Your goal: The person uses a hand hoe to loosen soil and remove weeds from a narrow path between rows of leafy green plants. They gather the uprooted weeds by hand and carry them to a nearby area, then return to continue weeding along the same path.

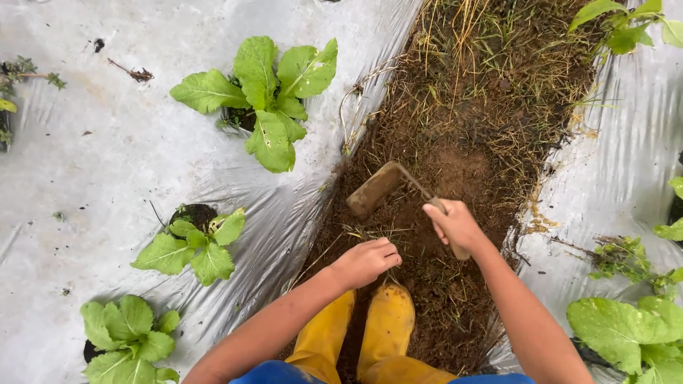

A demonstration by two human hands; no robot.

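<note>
Yellow boots (370, 331) stand just near the left hand (366, 262), fisted on dry grass stems (359, 233). Right hand (455, 226) grips a hand hoe (377, 188), blade on soil (455, 163); a careless chop could strike those knuckles.

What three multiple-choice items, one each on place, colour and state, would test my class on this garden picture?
1. Where does the hoe blade rest?
A. on the plastic sheet
B. on the soil strip
C. on a boot

2. What colour are the boots?
A. yellow
B. black
C. green

3. What is the left hand doing?
A. lying flat and open
B. gripping the hoe
C. closed on dry grass stems

Answers: 1 B, the blade sits on brown soil between the sheets. 2 A, both boots are yellow. 3 C, its fingers curl round thin grass stems, while the right hand holds the hoe handle.
</note>
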